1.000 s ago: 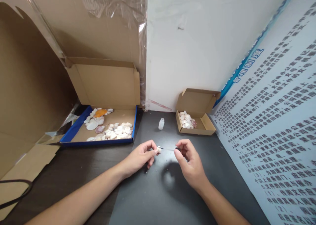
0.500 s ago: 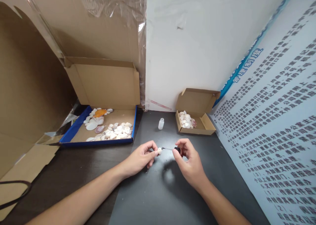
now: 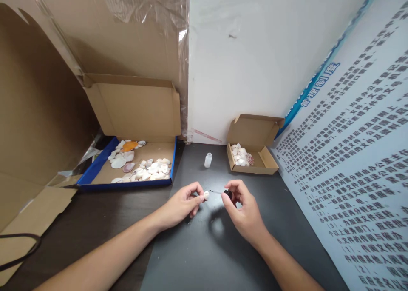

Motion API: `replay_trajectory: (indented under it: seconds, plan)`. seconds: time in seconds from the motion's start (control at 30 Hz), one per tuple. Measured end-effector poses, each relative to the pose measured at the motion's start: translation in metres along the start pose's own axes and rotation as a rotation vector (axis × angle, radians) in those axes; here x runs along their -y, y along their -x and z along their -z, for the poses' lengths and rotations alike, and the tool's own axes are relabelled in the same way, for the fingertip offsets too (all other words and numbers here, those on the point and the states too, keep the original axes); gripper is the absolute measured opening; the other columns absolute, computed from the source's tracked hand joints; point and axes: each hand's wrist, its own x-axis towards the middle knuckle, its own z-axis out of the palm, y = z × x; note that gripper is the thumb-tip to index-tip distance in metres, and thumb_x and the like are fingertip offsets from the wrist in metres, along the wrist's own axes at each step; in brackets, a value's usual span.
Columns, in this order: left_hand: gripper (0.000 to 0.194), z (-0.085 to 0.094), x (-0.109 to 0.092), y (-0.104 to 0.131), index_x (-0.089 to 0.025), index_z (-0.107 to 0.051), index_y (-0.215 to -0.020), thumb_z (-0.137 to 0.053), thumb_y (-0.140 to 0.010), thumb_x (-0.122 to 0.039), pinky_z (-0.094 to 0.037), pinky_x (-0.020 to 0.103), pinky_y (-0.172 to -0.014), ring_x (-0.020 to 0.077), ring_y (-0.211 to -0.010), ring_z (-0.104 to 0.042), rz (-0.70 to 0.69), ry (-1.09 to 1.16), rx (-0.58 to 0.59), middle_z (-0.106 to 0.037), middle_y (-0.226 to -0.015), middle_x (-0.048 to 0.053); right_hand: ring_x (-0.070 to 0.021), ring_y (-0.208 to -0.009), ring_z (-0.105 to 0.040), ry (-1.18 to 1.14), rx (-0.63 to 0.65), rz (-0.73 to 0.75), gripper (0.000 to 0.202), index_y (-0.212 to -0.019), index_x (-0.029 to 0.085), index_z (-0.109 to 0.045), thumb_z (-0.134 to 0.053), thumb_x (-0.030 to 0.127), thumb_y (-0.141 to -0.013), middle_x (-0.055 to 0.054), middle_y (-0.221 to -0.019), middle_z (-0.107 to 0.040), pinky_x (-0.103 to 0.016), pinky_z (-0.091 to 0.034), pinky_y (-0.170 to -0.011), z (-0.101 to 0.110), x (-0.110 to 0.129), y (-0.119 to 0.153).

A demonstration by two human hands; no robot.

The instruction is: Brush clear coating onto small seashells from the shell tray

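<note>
Between the thumb and fingers of my left hand [image 3: 185, 202] is a small whitish shell [image 3: 206, 195]. My right hand [image 3: 245, 210] is closed around the black cap of a thin applicator brush [image 3: 228, 194], whose stem points left at the shell. A slight gap separates the dark brush tip from the shell. Behind both hands, a small translucent white bottle [image 3: 208, 160] stands upright on the dark grey mat [image 3: 197, 257], its neck uncapped.
At the left, an open blue-edged cardboard box [image 3: 174, 165] holds many pale shells and an orange one [image 3: 130, 146]. At the back right, a smaller open cardboard box [image 3: 255, 170] contains more shells. A printed board [image 3: 357, 155] stands along the right. A dark cable loop [image 3: 35, 240] lies far left.
The brush tip has moved slightly right, away from the shell, with my right hand shifting a little. My left hand and the shell stay in nearly the same place.
</note>
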Motion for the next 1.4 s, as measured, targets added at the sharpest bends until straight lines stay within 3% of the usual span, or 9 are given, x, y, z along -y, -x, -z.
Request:
replay_trajectory:
  seconds: [0.4, 0.83, 1.4]
  plan:
    - [0.031, -0.0001, -0.0036, 0.0004, -0.019, -0.045, -0.084, -0.057, -0.084, -0.048, -0.031, 0.02, -0.048, 0.0077, -0.046, -0.039, 0.018, 0.044, -0.01, -0.046, -0.05, -0.008, -0.0116, -0.06, -0.043, -0.045, 0.068, -0.003, 0.009, -0.096, 0.021, -0.048, -0.048, 0.028, -0.092, 0.003, -0.072, -0.045, -0.023, -0.038, -0.055, -0.0004, -0.0007, -0.0002]
    - [0.033, -0.0002, 0.0034, -0.0012, -0.02, -0.046, -0.083, -0.057, -0.084, -0.05, -0.031, 0.02, -0.047, 0.0075, -0.046, -0.04, -0.008, 0.009, -0.008, -0.046, -0.053, -0.008, -0.0112, -0.056, -0.043, 0.016, -0.037, -0.004, 0.009, -0.091, 0.021, -0.047, -0.052, 0.026, -0.087, 0.005, -0.065, -0.043, -0.022, -0.038, -0.052, -0.0006, 0.0014, 0.0002]
    - [0.033, -0.0007, -0.0056, 0.001, -0.019, -0.046, -0.081, -0.058, -0.083, -0.05, -0.031, 0.02, -0.05, 0.0081, -0.047, -0.041, 0.019, 0.045, -0.02, -0.047, -0.051, -0.007, -0.0116, -0.057, -0.042, -0.015, 0.016, -0.032, 0.007, -0.088, 0.021, -0.048, -0.051, 0.027, -0.087, 0.005, -0.066, -0.043, -0.023, -0.037, -0.053, 0.0006, 0.0031, -0.0019]
